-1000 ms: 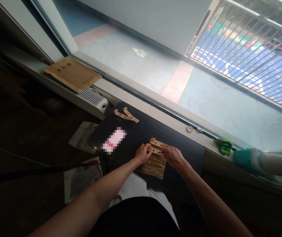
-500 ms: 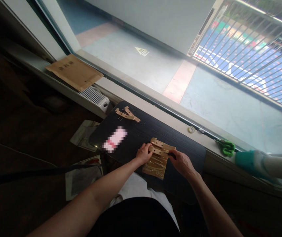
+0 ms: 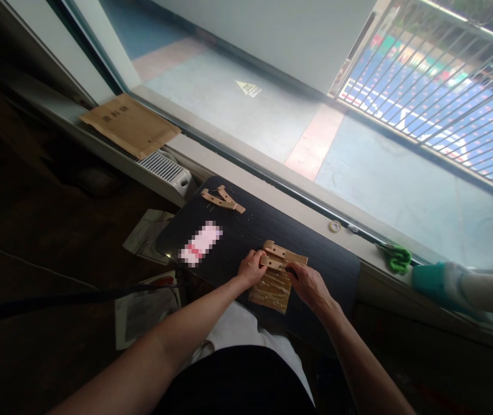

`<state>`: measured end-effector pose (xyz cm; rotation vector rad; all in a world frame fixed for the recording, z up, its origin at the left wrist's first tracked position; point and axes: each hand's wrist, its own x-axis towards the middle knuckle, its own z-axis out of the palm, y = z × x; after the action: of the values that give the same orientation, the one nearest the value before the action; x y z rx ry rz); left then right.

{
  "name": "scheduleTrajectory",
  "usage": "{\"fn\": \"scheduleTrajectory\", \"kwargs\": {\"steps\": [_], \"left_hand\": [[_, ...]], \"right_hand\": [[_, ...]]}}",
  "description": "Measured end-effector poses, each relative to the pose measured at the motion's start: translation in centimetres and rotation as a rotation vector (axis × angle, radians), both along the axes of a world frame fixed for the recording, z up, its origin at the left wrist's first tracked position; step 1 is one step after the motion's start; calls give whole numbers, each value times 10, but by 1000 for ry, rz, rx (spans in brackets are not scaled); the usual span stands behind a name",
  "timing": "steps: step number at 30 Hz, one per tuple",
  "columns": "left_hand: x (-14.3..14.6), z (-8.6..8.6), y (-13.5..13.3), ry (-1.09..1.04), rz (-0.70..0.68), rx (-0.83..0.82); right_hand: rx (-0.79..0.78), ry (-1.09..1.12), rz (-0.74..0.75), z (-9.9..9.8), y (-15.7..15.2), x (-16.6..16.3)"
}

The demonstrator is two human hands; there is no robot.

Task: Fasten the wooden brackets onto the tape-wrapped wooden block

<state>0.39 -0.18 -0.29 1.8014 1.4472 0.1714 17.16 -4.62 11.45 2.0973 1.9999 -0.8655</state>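
My left hand [image 3: 253, 269] is closed on the left end of a light wooden strip [image 3: 275, 263] with small dark holes. At the strip's right end, my right hand [image 3: 309, 282] is closed round a small dark tool [image 3: 290, 270], mostly hidden by the fingers; its kind does not show. A similar wooden strip [image 3: 281, 252] lies just beyond, parallel to the held one. Under them rests a crinkled, shiny yellowish-brown sheet or packet [image 3: 270, 294] on the black table [image 3: 335, 276].
More wooden pieces [image 3: 224, 202] lie at the table's far left, near thin loose bits. A blurred-out pink item [image 3: 200, 244] is closer. The window sill holds a tape roll [image 3: 334, 226] and a fuzzy green thing [image 3: 398, 259]. A brown envelope [image 3: 132, 125] lies on the radiator [image 3: 166, 169].
My right hand has shifted left along the held wooden strip with the dark tool. My left hand and the strips have stayed in place.
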Motion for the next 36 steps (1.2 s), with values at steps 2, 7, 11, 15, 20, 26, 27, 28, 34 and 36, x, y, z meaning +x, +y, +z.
{"fn": "scheduleTrajectory", "kwargs": {"steps": [2, 7, 11, 15, 20, 26, 27, 28, 34, 36], "left_hand": [[0, -1, 0, -2, 3, 3], [0, -2, -1, -7, 7, 8], [0, -3, -1, -9, 10, 7], [1, -4, -2, -6, 12, 7], [2, -3, -2, -2, 13, 9], [2, -2, -1, -1, 9, 5], [1, -2, -1, -1, 9, 4], [1, -2, -1, -2, 7, 2], [1, 0, 0, -5, 4, -14], [1, 0, 0, -5, 6, -19]], "right_hand": [[-11, -13, 7, 1, 2, 0], [-47, -52, 14, 3, 8, -1], [-77, -98, 16, 4, 9, -1], [-113, -138, 51, 8, 11, -5], [-151, -184, 99, 11, 18, -12], [-159, -246, 64, 9, 23, -18], [-162, -250, 62, 9, 24, -18], [-164, -251, 64, 10, 25, -18], [-162, -204, 128, 20, 28, -11], [-161, -193, 138, 19, 29, -10]]}}
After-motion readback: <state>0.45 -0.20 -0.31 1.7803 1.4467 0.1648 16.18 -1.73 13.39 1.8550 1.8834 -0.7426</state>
